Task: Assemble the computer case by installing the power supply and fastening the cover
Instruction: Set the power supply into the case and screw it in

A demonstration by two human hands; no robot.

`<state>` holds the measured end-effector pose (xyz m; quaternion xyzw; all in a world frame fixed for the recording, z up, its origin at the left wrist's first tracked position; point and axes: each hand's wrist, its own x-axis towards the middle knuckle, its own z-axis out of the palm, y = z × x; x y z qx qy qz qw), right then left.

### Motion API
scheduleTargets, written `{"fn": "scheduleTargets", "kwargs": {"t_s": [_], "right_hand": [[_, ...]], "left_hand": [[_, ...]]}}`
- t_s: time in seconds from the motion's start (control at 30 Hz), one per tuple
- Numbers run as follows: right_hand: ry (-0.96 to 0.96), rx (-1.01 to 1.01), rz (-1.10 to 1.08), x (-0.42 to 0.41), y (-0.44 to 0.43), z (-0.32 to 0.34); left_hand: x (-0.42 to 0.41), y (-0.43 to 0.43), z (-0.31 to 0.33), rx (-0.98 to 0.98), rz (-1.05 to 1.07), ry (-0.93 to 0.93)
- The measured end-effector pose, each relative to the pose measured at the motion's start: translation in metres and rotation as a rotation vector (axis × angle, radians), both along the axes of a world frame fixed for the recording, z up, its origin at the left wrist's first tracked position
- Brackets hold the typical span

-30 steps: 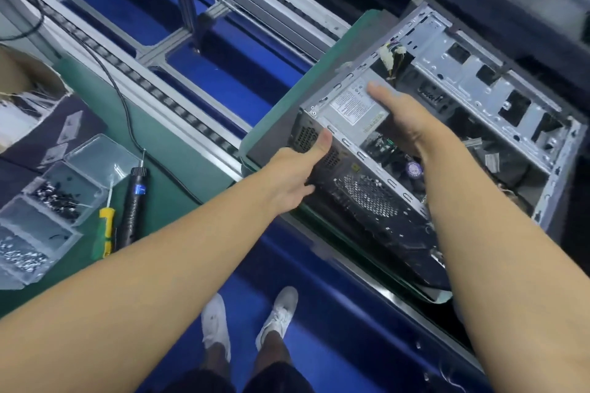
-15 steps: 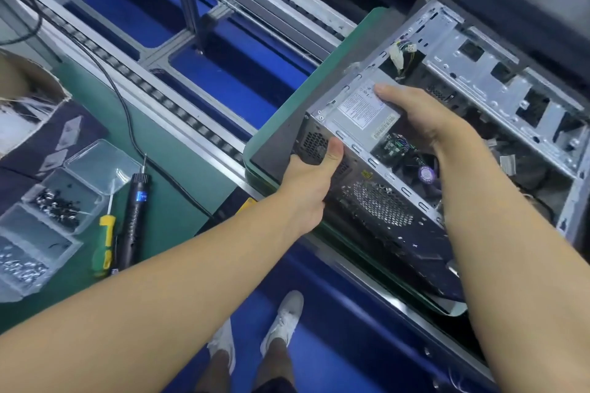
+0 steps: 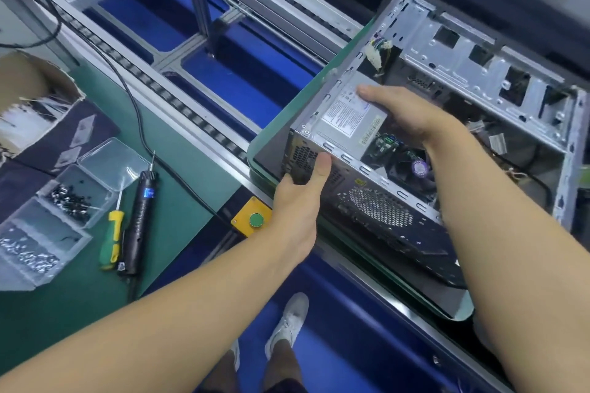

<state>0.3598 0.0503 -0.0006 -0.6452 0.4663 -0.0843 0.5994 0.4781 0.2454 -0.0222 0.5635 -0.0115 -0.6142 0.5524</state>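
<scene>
Metal makes the computer case (image 3: 479,80) stiff and heavy, I think. Its thin edges may be sharp, so a strong corner looks like the best place to hold. The power supply (image 3: 348,118) is likely a heavy little box too, best held by its flat sides, away from the wires (image 3: 380,51).

The case is grey and silver, full of holes and slots, and its cover is off. It lies on its side on a green board (image 3: 306,97) on the line, open side up. The power supply is a silver box with a white label. It sits in the back corner of the case.

The left hand (image 3: 300,201) grips that corner, thumb on the rim. The right hand (image 3: 412,115) lies over the power supply. Its thumb is hidden, so I cannot tell if it grips or just pushes.
</scene>
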Motion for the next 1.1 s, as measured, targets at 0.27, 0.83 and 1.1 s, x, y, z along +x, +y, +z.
{"fn": "scheduleTargets", "kwargs": {"t_s": [0.27, 0.83, 1.1], "right_hand": [[-0.032, -0.035, -0.048, -0.003, 0.002, -0.008], [0.029, -0.039, 0.008, -0.004, -0.002, -0.005], [-0.024, 0.082, -0.024, -0.002, 0.001, -0.001]], "left_hand": [[0.023, 0.007, -0.053, 0.176, -0.028, -0.091], [0.047, -0.014, -0.079, 0.125, -0.501, -0.849], [0.04, -0.012, -0.079, 0.078, -0.513, -1.088]]}}
